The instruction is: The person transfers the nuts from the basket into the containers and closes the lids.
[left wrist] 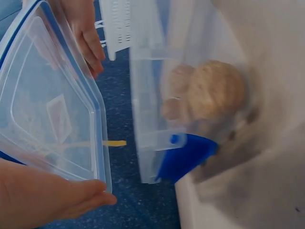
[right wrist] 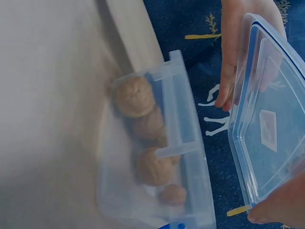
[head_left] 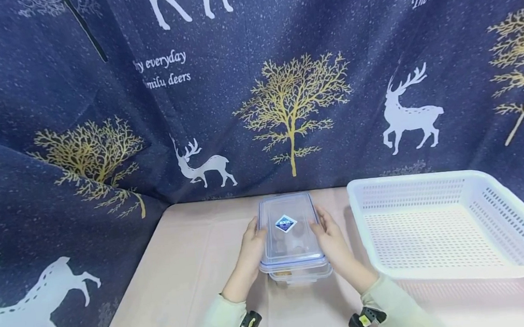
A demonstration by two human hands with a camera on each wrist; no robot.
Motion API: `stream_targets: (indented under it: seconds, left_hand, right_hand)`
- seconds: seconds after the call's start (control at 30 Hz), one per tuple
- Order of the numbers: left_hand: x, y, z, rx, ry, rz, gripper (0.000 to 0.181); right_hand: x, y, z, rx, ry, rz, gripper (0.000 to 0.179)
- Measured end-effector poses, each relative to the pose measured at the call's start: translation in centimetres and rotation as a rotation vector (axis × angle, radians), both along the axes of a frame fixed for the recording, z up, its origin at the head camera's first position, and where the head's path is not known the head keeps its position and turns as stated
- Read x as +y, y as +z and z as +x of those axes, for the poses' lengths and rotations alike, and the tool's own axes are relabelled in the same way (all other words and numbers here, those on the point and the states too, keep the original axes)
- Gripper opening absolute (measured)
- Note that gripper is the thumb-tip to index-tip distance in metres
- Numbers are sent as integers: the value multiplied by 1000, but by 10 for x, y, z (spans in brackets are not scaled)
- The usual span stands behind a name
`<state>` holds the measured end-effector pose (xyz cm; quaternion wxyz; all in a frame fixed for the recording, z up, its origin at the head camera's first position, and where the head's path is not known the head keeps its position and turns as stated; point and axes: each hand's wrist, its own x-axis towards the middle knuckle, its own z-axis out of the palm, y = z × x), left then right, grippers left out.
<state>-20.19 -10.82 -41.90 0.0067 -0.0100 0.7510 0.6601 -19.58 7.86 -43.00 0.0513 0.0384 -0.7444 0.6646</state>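
A clear rectangular lid with a blue seal and a diamond-shaped label is held level by both hands, one at each side edge. My left hand grips its left edge, and my right hand grips the right edge. Just below the lid stands a clear plastic food container. The wrist views show a gap between lid and container. Inside the container lie several round brown walnut-like things of different sizes. A blue clip hangs outward from the container's side.
To the right stands a large white perforated plastic basket. A pale pink cloth covers the table. Behind it hangs a dark blue curtain printed with deer and trees. Each wrist wears a black strap with a small device.
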Motion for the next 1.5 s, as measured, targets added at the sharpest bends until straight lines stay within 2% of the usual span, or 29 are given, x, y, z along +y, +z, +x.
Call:
stream_targets:
  seconds: [0.13,0.3,0.43,0.57,0.83,1.2,1.5]
  left_hand:
    - [1,-7,-2,27,-18,-59,59]
    - [3,-24,-8,75,-48,-139,59]
    - [5,-37,-12,79,-65,-171,61]
    - [7,-45,-14,62,-87,-182,62]
    - [9,-52,-18,38,-116,-190,62]
    - [11,-58,-19,47,-110,-175,61]
    - [12,-62,-17,67,-116,-194,60]
  right_hand:
    - [0,-6,-1,18,-28,134,55]
    - [0,-17,-5,63,-66,262,53]
    - [0,-28,-7,115,-88,337,51]
    - [1,-35,-8,141,-110,351,49]
    - [2,-41,-11,105,-121,356,49]
    - [2,-49,-12,63,-121,347,50]
    - [3,-54,-11,81,-137,341,50]
